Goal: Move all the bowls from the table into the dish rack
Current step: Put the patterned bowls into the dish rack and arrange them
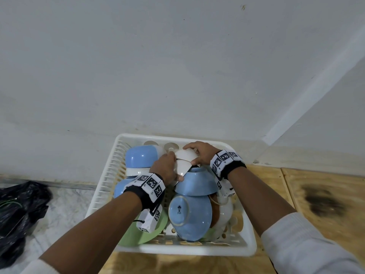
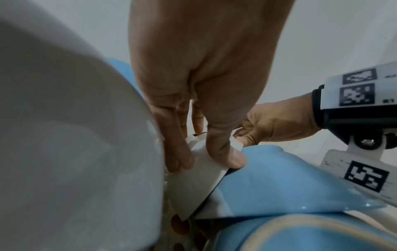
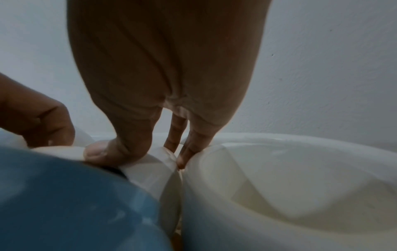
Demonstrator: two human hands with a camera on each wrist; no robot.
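Observation:
A white dish rack (image 1: 250, 251) on the wooden table holds several bowls lying tilted: blue ones (image 1: 190, 216), white ones and a green one (image 1: 136, 235). At the rack's far middle, two small white bowls lie against each other. My left hand (image 1: 174, 165) grips the nearer small white bowl (image 1: 182, 168), thumb on its rim and fingers behind. My right hand (image 1: 190, 155) grips the farther small white bowl (image 1: 186, 154). In the left wrist view my left hand (image 2: 208, 163) pinches the white bowl (image 2: 193, 183) beside a blue bowl (image 2: 279, 178). In the right wrist view my right hand (image 3: 139, 158) clasps its white bowl (image 3: 150, 171).
The rack stands against a pale wall (image 1: 177, 66), in a corner. A black plastic bag (image 1: 17, 210) lies on the floor to the left. Bare wooden table (image 1: 316, 194) with a dark stain lies right of the rack. Round holders (image 1: 170, 146) line the rack's far edge.

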